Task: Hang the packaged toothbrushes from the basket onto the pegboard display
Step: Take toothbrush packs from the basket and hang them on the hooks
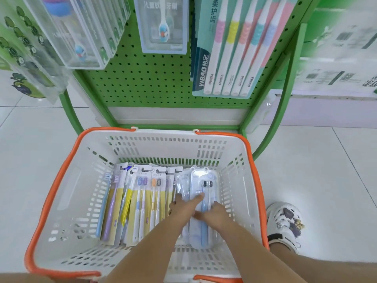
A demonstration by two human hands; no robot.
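Observation:
A white basket (67, 193) with orange handles stands on the floor before the green pegboard (155, 78). Inside lie several carded toothbrush packs (140, 201) on the left and clear blister packs (204, 180) on the right. Both my hands reach into the basket onto the top clear blister pack. My left hand (183, 207) lies on its left side, index finger stretched across it and the other fingers curled at its left edge. My right hand (214, 216) grips its right edge, thumb on top and fingers curled under.
On the pegboard hang a clear child's toothbrush box (163, 27), a teal five-brush pack (230, 54) and clear boxes (81, 33) at the left. A white shoe (285, 223) stands on the tile floor right of the basket. A lilac shelf unit (336, 107) is at the right.

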